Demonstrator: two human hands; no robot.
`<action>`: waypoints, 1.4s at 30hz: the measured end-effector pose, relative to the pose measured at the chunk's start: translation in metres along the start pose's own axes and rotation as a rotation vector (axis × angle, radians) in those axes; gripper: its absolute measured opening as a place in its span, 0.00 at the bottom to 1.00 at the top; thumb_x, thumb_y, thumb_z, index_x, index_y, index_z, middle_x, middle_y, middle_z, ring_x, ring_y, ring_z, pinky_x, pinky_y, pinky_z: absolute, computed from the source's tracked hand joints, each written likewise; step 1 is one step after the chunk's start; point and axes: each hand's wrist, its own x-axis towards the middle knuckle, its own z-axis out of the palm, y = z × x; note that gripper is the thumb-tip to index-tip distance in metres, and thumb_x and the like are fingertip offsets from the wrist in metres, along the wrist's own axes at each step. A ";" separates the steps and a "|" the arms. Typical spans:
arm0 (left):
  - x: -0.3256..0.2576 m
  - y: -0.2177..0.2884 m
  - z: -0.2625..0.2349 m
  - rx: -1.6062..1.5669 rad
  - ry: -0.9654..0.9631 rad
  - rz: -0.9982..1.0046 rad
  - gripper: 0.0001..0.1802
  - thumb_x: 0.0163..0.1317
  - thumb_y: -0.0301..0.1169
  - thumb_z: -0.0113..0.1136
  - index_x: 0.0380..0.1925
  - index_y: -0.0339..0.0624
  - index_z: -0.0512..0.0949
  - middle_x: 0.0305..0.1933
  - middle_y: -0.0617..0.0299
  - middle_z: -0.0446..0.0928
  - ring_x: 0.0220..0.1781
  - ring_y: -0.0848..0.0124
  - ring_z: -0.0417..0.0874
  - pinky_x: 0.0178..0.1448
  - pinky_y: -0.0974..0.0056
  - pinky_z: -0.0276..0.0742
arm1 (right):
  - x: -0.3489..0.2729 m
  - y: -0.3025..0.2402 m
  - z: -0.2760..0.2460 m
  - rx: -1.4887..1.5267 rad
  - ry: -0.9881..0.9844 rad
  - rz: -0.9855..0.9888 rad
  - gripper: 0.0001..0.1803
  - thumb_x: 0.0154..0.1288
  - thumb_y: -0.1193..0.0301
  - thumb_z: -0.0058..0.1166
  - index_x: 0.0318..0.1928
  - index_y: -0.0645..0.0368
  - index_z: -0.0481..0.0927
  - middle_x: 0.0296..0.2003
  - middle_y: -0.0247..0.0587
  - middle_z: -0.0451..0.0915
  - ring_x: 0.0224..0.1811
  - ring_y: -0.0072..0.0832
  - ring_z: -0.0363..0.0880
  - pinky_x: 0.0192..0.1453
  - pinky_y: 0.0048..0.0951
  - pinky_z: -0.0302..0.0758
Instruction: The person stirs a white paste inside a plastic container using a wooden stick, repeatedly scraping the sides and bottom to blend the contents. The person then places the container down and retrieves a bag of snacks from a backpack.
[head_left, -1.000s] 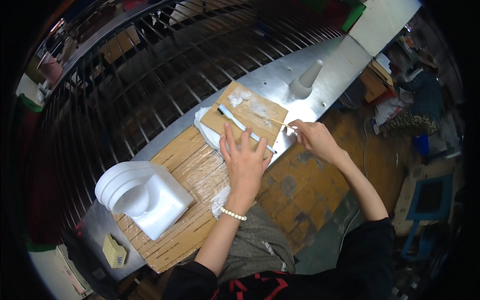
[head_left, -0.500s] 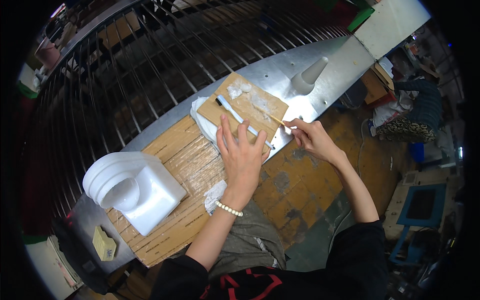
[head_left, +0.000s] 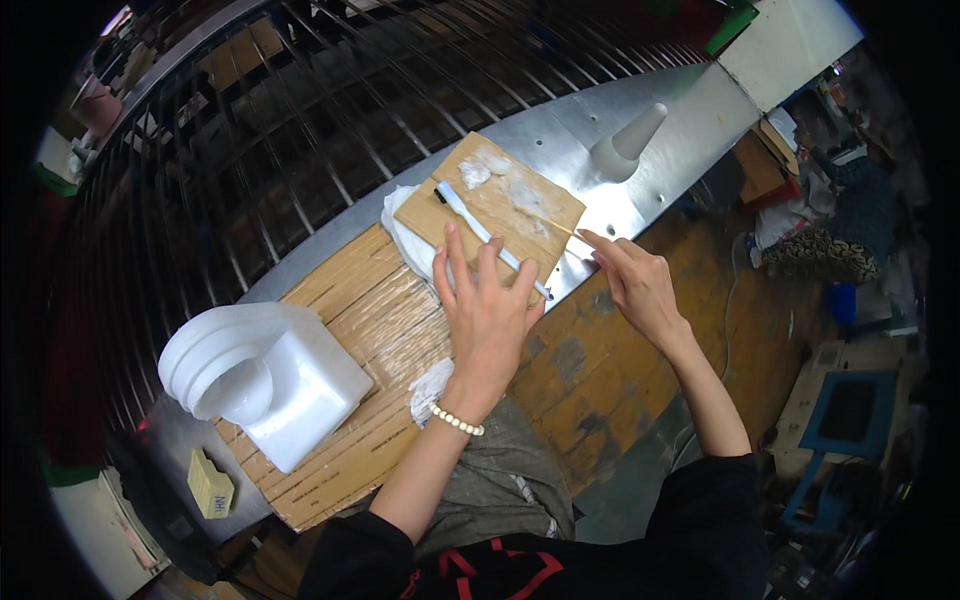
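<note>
White mould [head_left: 265, 375] blocks left; cone [head_left: 625, 148] stands beyond board [head_left: 510, 205].

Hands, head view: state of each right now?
Left hand: open, flat on the cardboard board, fingers over the white pen.
Right hand: pinching a thin stick.

The left hand [head_left: 487, 310] covers the near corner of the cardboard piece [head_left: 510, 205] and part of the white cloth [head_left: 410, 240] beneath it. The thin stick [head_left: 573, 236] at the right hand [head_left: 636, 285] is too fine to identify.
</note>
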 end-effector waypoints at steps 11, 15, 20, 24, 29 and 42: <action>0.003 0.007 0.000 0.032 -0.025 -0.072 0.25 0.44 0.34 0.80 0.44 0.48 0.80 0.62 0.52 0.70 0.77 0.40 0.57 0.76 0.37 0.53 | 0.002 -0.008 -0.021 0.344 -0.355 0.193 0.16 0.77 0.75 0.48 0.62 0.56 0.76 0.14 0.54 0.69 0.12 0.42 0.68 0.24 0.39 0.68; 0.005 0.009 0.000 0.041 -0.025 -0.078 0.25 0.44 0.34 0.80 0.44 0.48 0.79 0.62 0.51 0.70 0.77 0.40 0.57 0.76 0.37 0.53 | -0.002 -0.019 -0.032 0.444 -0.455 0.318 0.17 0.79 0.73 0.45 0.64 0.56 0.74 0.13 0.49 0.71 0.11 0.36 0.70 0.23 0.35 0.70; 0.004 0.006 0.002 0.025 -0.002 -0.053 0.24 0.44 0.34 0.80 0.43 0.46 0.80 0.61 0.50 0.71 0.77 0.40 0.58 0.76 0.37 0.53 | 0.003 -0.016 -0.047 0.535 -0.533 0.443 0.17 0.80 0.70 0.46 0.64 0.56 0.74 0.13 0.44 0.72 0.14 0.33 0.75 0.26 0.33 0.75; 0.001 0.002 0.001 -0.031 0.027 -0.042 0.24 0.43 0.33 0.80 0.42 0.45 0.82 0.60 0.49 0.72 0.76 0.41 0.59 0.77 0.37 0.51 | 0.002 -0.013 -0.035 0.115 -0.088 0.030 0.15 0.73 0.73 0.54 0.58 0.58 0.79 0.23 0.45 0.79 0.24 0.34 0.82 0.32 0.34 0.77; 0.000 0.002 0.002 -0.049 0.020 -0.061 0.25 0.42 0.33 0.81 0.42 0.45 0.83 0.60 0.49 0.73 0.77 0.43 0.60 0.78 0.37 0.50 | -0.007 -0.013 -0.007 0.251 0.018 0.090 0.14 0.66 0.80 0.59 0.52 0.61 0.85 0.29 0.46 0.83 0.28 0.33 0.83 0.32 0.33 0.75; 0.001 0.003 0.003 -0.013 0.022 -0.070 0.26 0.40 0.32 0.82 0.41 0.44 0.82 0.59 0.49 0.74 0.77 0.43 0.61 0.79 0.37 0.51 | -0.008 0.004 -0.022 0.550 -0.347 0.226 0.15 0.75 0.79 0.47 0.56 0.60 0.84 0.16 0.37 0.72 0.20 0.21 0.74 0.26 0.28 0.69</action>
